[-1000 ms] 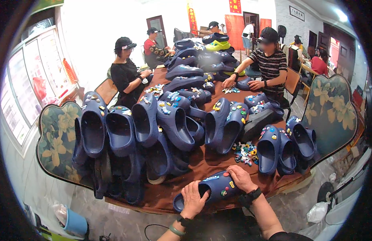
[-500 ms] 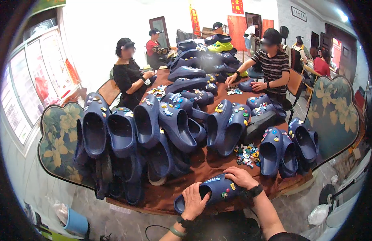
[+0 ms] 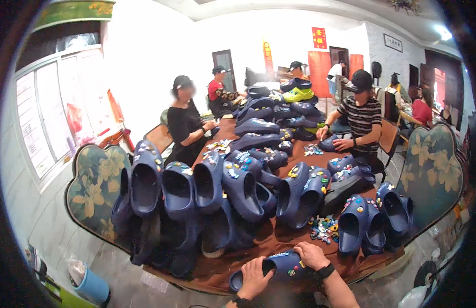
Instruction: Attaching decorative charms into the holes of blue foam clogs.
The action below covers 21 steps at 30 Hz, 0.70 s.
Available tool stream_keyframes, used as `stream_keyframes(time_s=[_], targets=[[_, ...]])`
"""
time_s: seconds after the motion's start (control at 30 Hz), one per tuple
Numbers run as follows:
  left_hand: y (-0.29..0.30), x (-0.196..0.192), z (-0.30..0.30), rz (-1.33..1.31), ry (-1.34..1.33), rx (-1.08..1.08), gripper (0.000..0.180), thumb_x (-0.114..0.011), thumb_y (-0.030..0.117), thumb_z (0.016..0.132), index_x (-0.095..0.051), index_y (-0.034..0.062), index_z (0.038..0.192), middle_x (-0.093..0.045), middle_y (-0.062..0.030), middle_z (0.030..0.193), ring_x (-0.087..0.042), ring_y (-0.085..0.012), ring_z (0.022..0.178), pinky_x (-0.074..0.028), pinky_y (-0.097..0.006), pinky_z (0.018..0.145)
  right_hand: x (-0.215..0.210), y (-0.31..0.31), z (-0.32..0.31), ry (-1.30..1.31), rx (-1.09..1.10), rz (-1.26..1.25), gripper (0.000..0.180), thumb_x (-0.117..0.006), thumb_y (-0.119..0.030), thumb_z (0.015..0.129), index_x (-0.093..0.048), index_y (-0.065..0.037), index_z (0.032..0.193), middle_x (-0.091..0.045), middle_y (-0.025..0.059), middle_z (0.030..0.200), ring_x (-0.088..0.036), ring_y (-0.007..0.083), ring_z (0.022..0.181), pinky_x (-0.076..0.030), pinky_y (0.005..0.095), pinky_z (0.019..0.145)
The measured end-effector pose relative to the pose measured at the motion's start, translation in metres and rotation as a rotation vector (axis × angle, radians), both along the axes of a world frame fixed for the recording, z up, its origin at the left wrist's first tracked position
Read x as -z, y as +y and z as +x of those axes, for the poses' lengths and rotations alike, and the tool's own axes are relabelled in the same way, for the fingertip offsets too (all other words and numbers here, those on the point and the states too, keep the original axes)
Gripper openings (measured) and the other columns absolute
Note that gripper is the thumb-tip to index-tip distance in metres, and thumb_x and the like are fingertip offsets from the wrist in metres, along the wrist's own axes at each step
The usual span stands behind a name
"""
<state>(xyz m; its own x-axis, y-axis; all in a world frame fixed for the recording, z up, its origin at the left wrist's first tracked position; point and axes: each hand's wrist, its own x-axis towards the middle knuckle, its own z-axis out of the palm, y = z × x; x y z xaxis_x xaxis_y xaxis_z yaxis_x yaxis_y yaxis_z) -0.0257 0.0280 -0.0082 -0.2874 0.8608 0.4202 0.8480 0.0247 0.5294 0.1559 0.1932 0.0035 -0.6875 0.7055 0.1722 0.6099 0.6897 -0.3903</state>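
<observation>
At the near edge of the table lies a navy blue clog (image 3: 288,266) on its side-to-side length, with small colourful charms on its upper. My left hand (image 3: 256,275) grips it at the foot opening, the thumb reaching to the rim. My right hand (image 3: 312,256) is closed over the toe end, fingers curled on the upper. The clog's underside and part of its toe are hidden. Just beyond my right hand sits a pile of small colourful shoe charms (image 3: 325,229). Right of that pile stand charm-covered navy clogs (image 3: 352,231).
Stacks of navy clogs (image 3: 179,187) crowd the left and middle of the brown-covered table (image 3: 266,237). Yellow-green clogs (image 3: 298,95) top the far heap. Co-workers sit along both sides, one in a striped top (image 3: 364,120). A blue bin (image 3: 92,287) stands lower left.
The view has tilted up, so the table and my hands sit lower in the picture and the clogs farther right. Both hands keep their hold on the clog.
</observation>
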Motion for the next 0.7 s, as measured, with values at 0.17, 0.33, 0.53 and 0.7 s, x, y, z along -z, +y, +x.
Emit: stream_keyframes(time_s=[0.17, 0.33, 0.53, 0.7], targets=[[-0.012, 0.005, -0.015, 0.009, -0.065, -0.052, 0.058, -0.072, 0.029, 0.074, -0.051, 0.0080, 0.123, -0.055, -0.0136, 0.116, -0.049, -0.0342, 0.111, -0.033, -0.048, 0.096, 0.006, -0.002, -0.031, 0.093, -0.136, 0.058, 0.027, -0.045, -0.029, 0.098, -0.062, -0.010, 0.103, -0.062, 0.0115, 0.101, -0.065, 0.0351, 0.088, -0.054, 0.0452, 0.077], [0.003, -0.004, -0.010, 0.008, -0.059, -0.034, 0.052, -0.070, 0.029, 0.075, -0.055, 0.0074, 0.120, -0.060, -0.0158, 0.110, -0.054, -0.0368, 0.108, -0.038, -0.048, 0.094, 0.016, 0.016, -0.023, -0.078, -0.202, 0.240, 0.026, -0.058, -0.024, 0.082, -0.067, -0.011, 0.101, -0.058, 0.0057, 0.102, -0.056, 0.0252, 0.103, -0.052, 0.0373, 0.081], [0.014, -0.010, -0.009, -0.095, -0.054, 0.058, 0.056, -0.073, 0.034, 0.075, -0.054, 0.0071, 0.121, -0.060, -0.0148, 0.113, -0.055, -0.0360, 0.107, -0.039, -0.048, 0.093, 0.039, 0.024, -0.008, 0.219, -0.226, 0.404, 0.017, -0.053, -0.018, 0.090, -0.063, -0.005, 0.096, -0.059, 0.0138, 0.096, -0.055, 0.0320, 0.092, -0.047, 0.0428, 0.080], [-0.014, 0.015, -0.011, 0.004, -0.006, -0.059, 0.057, -0.067, 0.024, 0.081, -0.048, 0.0055, 0.131, -0.053, -0.0178, 0.126, -0.045, -0.0371, 0.121, -0.032, -0.049, 0.103, 0.008, 0.012, -0.018, 0.158, -0.423, 0.228, 0.023, -0.057, -0.027, 0.092, -0.065, -0.008, 0.101, -0.060, 0.0124, 0.094, -0.055, 0.0328, 0.094, -0.042, 0.0436, 0.087]])
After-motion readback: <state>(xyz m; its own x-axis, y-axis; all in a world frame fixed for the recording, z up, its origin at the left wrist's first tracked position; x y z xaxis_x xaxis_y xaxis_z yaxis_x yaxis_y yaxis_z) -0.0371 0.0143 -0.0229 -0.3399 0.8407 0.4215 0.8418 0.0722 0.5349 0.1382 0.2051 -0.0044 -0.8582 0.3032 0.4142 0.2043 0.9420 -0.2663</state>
